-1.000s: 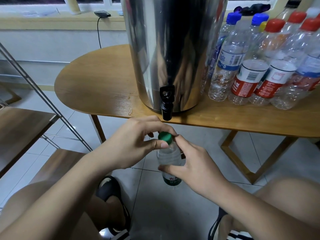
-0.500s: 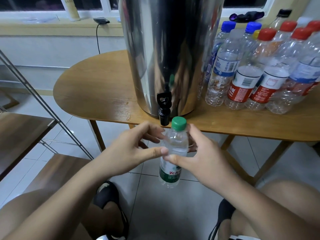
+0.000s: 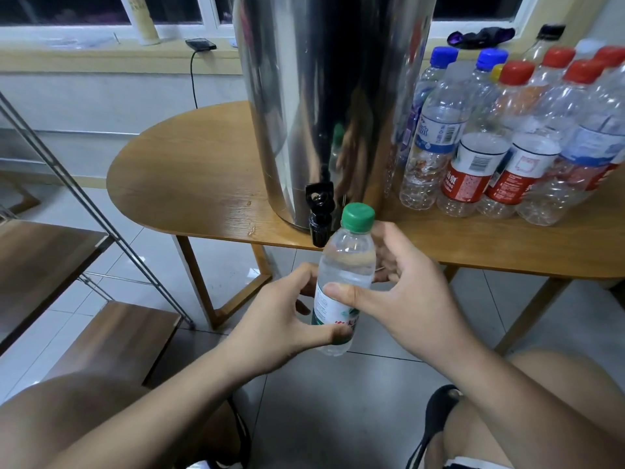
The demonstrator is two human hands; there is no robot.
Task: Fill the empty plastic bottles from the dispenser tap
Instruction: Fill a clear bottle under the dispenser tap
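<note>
Lifted beside the tap [image 3: 319, 214], the capped water-filled bottle [image 3: 348, 262] is gripped by left hand [image 3: 280, 319] and right hand [image 3: 406, 299].

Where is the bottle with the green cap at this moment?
In the head view, the green-capped bottle is near the centre, held by the left hand and the right hand, its cap just right of the dispenser's black tap.

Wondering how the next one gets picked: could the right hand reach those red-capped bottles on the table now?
Probably yes: nothing stands between the right hand and the red-capped bottles near the table edge. But it grips the green-capped bottle, so it must let go first.
</note>
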